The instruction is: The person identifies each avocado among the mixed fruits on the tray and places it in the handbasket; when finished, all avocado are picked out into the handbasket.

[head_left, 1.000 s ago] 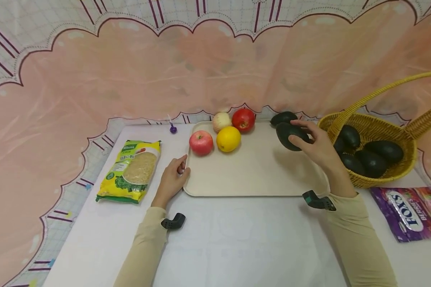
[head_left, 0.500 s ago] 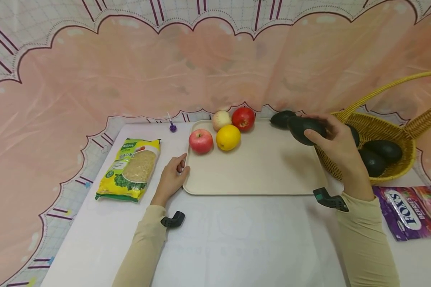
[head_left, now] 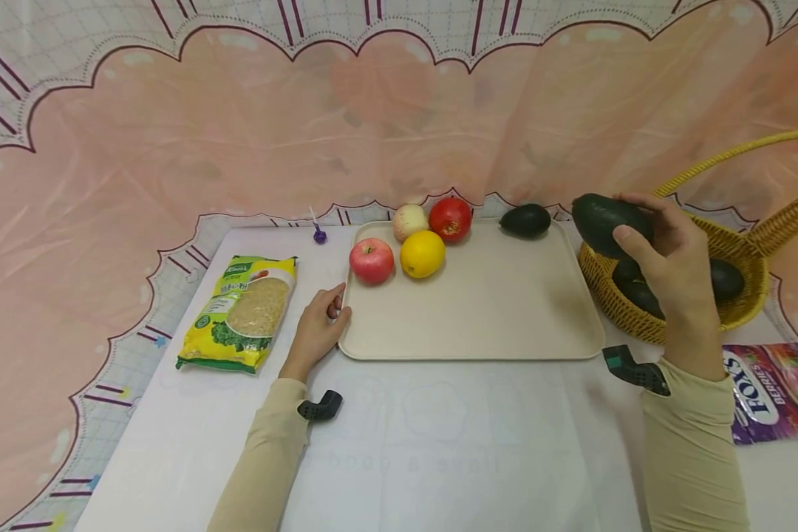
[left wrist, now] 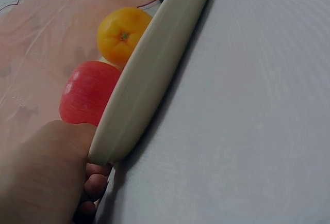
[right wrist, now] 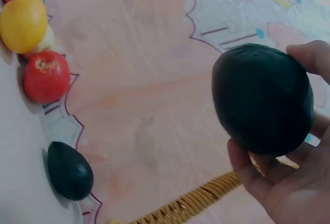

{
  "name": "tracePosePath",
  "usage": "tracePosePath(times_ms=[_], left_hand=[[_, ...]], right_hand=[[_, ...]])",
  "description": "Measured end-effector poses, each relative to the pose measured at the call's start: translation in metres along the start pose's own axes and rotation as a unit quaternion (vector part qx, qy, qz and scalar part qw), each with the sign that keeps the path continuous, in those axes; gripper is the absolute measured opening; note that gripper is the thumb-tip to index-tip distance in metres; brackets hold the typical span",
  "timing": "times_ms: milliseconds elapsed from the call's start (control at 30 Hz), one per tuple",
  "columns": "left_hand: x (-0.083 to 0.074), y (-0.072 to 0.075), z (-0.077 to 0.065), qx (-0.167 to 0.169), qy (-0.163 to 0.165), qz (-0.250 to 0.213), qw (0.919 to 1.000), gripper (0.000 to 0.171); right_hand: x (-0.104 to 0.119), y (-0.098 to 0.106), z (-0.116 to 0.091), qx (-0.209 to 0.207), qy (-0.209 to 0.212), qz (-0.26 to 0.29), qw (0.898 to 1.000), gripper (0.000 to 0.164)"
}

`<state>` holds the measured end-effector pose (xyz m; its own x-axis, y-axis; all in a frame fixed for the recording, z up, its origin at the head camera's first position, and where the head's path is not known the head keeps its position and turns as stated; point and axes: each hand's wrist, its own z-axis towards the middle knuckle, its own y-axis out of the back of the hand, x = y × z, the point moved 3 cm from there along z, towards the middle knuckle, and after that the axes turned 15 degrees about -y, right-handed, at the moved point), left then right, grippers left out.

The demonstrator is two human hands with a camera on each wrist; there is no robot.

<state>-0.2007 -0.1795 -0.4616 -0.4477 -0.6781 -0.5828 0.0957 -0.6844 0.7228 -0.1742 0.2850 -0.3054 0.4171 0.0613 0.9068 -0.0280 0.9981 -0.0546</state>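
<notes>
While the left hand (head_left: 318, 324) pinches the tray (head_left: 479, 318) by its left rim, the right hand (head_left: 681, 255) is clamped round an avocado (head_left: 607, 224) raised just right of the tray, likely firm and light but smooth enough to slip, best held across its wide middle.

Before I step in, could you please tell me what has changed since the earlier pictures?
The right hand moved right with an avocado in its grip, from over the tray toward the basket; nothing was let go. The left hand stayed at the tray's left edge; the apple and yellow bag stayed put.
</notes>
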Motion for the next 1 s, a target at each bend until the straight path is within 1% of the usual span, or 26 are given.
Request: tracePosePath(times_ms=[133, 233, 367, 433, 667, 900, 1000], left_hand=[[0.0, 0.0, 0.0, 0.001, 0.003, 0.0, 1.0, 0.045], [0.0, 0.0, 0.001, 0.0, 0.001, 0.002, 1.0, 0.044], [-0.001, 0.0, 0.001, 0.0, -0.001, 0.004, 1.0, 0.044], [-0.001, 0.0, 0.001, 0.001, 0.001, 0.003, 1.0, 0.044], [0.001, 0.0, 0.0, 0.008, 0.013, 0.001, 0.9999, 0.045], [0.001, 0.0, 0.001, 0.007, 0.012, 0.001, 0.9999, 0.046], [0.001, 0.0, 0.001, 0.009, 0.013, 0.003, 0.9999, 0.046]], right_hand=[[0.004, 0.01, -0.002, -0.017, 0.028, 0.033, 0.999, 0.042], [0.006, 0.019, -0.003, -0.043, 0.04, 0.05, 0.997, 0.042], [0.007, 0.029, -0.005, -0.073, 0.036, 0.09, 0.993, 0.042], [0.007, 0.034, -0.005, -0.081, 0.032, 0.109, 0.99, 0.042], [0.007, 0.05, -0.007, -0.101, 0.027, 0.095, 0.99, 0.038], [0.004, 0.063, -0.01, -0.123, 0.031, 0.125, 0.984, 0.036], [0.004, 0.069, -0.011, -0.144, 0.028, 0.14, 0.979, 0.037]])
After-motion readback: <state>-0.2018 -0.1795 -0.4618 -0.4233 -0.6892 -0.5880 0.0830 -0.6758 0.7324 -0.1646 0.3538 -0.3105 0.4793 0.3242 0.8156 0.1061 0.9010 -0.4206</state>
